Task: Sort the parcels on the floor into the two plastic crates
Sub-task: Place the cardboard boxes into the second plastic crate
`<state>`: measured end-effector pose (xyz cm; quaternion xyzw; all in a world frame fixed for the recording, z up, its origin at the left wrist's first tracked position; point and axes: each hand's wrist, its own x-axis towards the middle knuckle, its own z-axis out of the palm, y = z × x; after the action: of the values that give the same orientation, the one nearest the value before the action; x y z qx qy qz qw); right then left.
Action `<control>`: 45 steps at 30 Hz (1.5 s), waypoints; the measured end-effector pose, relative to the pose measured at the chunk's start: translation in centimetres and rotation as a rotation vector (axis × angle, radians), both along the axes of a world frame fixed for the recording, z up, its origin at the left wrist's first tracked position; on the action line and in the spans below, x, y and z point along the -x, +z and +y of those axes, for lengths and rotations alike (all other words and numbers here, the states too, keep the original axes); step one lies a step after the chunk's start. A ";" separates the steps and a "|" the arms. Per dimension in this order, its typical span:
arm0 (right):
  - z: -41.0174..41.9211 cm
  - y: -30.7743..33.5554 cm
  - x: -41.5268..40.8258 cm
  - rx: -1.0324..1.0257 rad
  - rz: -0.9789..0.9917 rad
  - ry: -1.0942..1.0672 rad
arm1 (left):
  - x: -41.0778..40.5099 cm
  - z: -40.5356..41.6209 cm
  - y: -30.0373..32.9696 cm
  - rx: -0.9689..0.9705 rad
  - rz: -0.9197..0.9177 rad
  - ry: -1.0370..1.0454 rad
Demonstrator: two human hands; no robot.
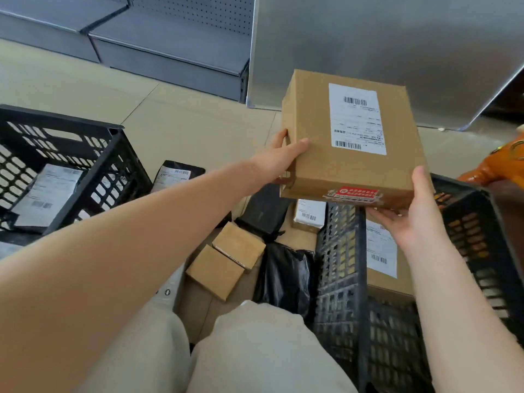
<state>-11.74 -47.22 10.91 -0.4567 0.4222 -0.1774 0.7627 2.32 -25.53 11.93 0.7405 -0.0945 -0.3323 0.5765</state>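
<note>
Beige tiled floor [175, 114]. Black crate [85, 154] stood at left of frame, another black crate [343, 279] at lower right. Between them, centre frame, lay small brown boxes [226, 265], black mailer bags [283, 276] and a labelled black parcel [177, 174].

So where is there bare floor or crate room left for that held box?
Bare floor lies between the left crate, the grey shelf base and the metal panel. The right crate has open room nearer the person than the cardboard box already in it. Between the crates it is crowded with small boxes and black bags.
</note>
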 end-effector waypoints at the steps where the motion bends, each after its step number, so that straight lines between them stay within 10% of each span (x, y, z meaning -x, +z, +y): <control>1: -0.9 -0.1 1.0 0.003 0.009 -0.019 | 0.8 -1.1 -0.1 -0.001 0.006 -0.036; 15: -9.3 -4.6 13.5 -0.090 0.039 -0.367 | 9.1 -9.4 -3.9 -0.252 -0.230 -0.572; 45: -11.8 -18.2 12.7 -0.055 0.390 -0.441 | 9.8 -9.3 -7.5 -0.316 -0.169 -0.697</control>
<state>-24.43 -59.04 -7.27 -0.3588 0.6544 -0.2363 0.6223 -7.45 -34.82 4.42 0.7685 -0.3352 -0.4563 0.2980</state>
